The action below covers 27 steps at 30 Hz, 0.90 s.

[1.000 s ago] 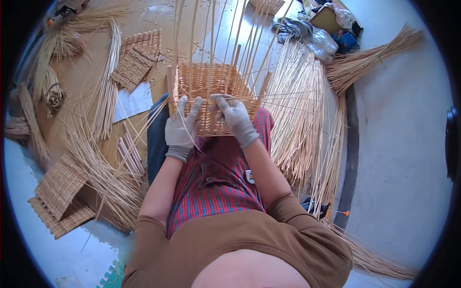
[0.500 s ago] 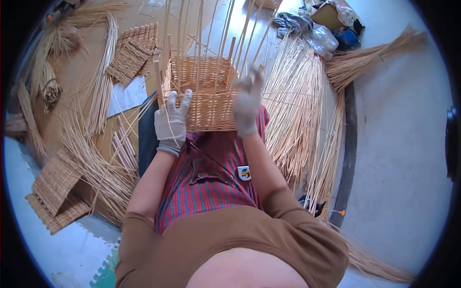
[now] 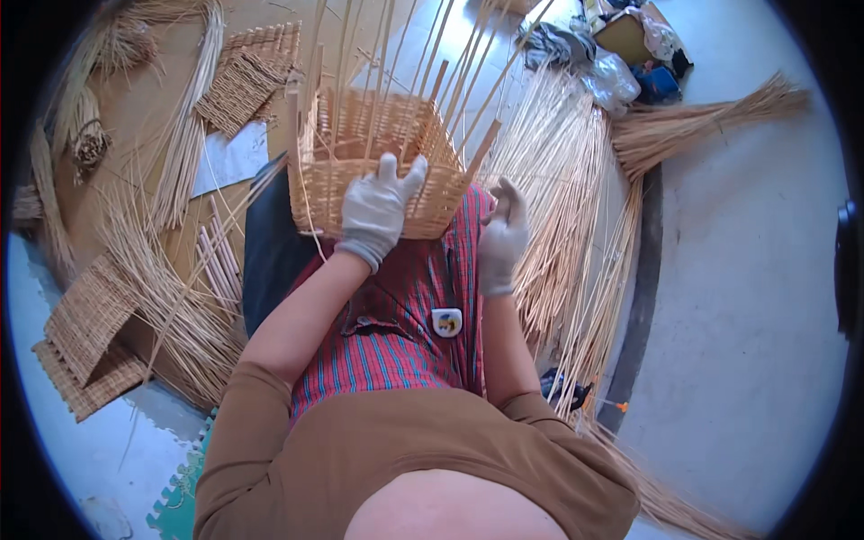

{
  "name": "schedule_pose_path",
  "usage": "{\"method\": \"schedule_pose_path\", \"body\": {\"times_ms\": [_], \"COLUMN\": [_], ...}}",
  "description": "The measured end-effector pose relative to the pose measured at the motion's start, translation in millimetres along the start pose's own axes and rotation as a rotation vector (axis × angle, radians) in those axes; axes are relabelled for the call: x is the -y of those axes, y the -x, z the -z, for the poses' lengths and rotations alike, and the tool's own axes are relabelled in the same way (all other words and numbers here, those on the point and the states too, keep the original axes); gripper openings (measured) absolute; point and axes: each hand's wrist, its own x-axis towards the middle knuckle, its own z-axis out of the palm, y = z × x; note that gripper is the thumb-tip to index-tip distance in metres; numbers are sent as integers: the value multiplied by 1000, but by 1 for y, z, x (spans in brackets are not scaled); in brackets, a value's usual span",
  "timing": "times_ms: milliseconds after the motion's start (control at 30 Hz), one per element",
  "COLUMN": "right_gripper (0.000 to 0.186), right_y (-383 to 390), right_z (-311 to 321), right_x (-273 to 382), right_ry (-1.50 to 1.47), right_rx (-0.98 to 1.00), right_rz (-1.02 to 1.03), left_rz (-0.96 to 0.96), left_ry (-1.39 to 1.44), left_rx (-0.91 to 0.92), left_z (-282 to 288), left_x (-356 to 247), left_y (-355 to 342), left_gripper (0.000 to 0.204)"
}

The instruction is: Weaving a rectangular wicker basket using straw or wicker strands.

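Note:
A half-woven wicker basket rests on my lap, tilted, with long thin upright stakes rising from its walls. My left hand, in a pale glove, lies against the near wall with its fingers at the upper woven edge, gripping it among the stakes. Beside the right end of the basket, my gloved right hand is held apart from it, fingers bent upward and nothing plain to see in them. A loose pale strand hangs down at the basket's left side. Thicker wooden sticks stand at its corners.
A wide spread of long reeds lies to the right, with a tied bundle beyond. Loose reeds and woven panels lie to the left. Farther off are more woven mats, a white sheet and plastic bags.
My left hand has shifted right along the basket's near wall. My right hand has come down and outward, away from the right end. The basket has turned and tilted a little.

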Motion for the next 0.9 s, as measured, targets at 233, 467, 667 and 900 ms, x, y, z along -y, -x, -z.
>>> {"method": "schedule_pose_path", "body": {"times_ms": [233,467,667,900], "right_gripper": [40,21,19,23], "right_y": [78,107,63,5], "right_z": [-94,-164,-110,-144], "right_x": [73,93,43,76], "right_ry": [105,157,-538,-117], "right_rx": [508,714,350,65], "right_rz": [664,814,103,293], "left_rz": [162,168,-67,223], "left_ry": [834,861,967,1473], "left_rx": [-801,-488,-88,-48], "left_z": [-37,-10,9,-30], "left_x": [53,131,172,158], "left_y": [48,35,12,17], "left_gripper": [20,64,48,19]}}
